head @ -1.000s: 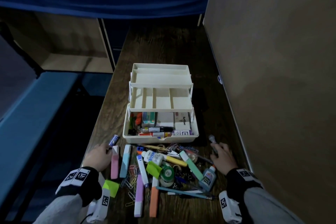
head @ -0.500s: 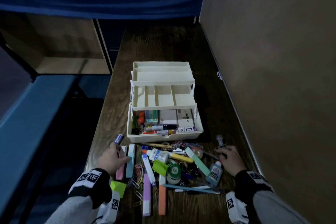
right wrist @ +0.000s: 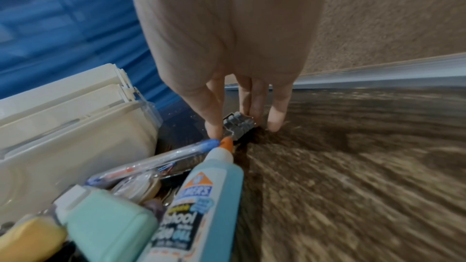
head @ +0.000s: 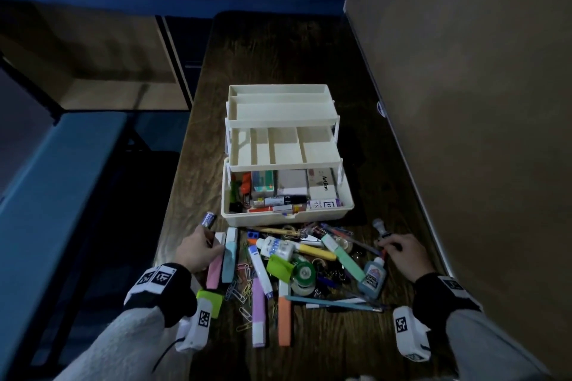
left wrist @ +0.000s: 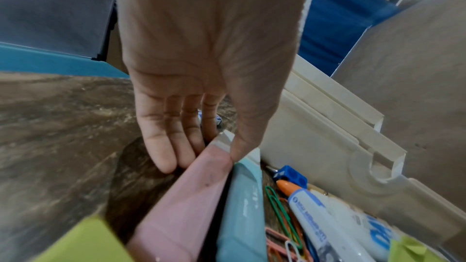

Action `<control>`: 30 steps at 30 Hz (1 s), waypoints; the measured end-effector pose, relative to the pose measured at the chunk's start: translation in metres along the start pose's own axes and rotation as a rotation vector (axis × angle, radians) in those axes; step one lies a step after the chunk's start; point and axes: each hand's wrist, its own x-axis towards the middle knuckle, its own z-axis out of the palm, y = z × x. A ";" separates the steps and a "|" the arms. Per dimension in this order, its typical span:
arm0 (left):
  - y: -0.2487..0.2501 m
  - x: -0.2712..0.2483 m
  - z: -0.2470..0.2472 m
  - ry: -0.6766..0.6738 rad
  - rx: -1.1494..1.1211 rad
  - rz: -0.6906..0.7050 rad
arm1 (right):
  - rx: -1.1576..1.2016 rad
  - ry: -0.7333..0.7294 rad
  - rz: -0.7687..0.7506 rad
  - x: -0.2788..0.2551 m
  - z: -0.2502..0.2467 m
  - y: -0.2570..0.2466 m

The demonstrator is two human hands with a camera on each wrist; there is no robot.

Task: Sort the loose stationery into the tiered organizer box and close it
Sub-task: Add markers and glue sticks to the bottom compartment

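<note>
- Both hands sit at the outer edges of the stationery pile: the left hand [head: 198, 252] has slid in from the table edge onto the pink highlighter [left wrist: 181, 202], its thumb against one side and its nearly straight fingers [left wrist: 161, 146] against the other.
- Whether that pinch is firm enough to lift, I cannot tell; the teal highlighter [head: 230, 255] lies touching it.
- Over on the far side, the right hand [head: 402, 254] has moved little; its thumb and fingers close around a small ridged grey piece [right wrist: 238, 127] beside the glue bottle [right wrist: 201, 204].
- With its tiers fanned open, the organizer box [head: 288, 216] stands just beyond the pile, upper trays bare, bottom part-filled.
- So each hand seems set for a first pick, and most of the sorting remains.
</note>
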 end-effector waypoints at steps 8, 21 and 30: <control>-0.008 -0.002 -0.002 0.010 -0.006 0.004 | -0.015 0.039 -0.026 0.000 0.003 -0.011; -0.009 0.004 0.003 0.066 0.192 0.009 | -0.092 0.074 -0.143 -0.005 0.010 -0.045; -0.020 -0.006 -0.010 -0.114 -0.390 -0.028 | -0.089 0.067 -0.147 -0.011 0.005 -0.043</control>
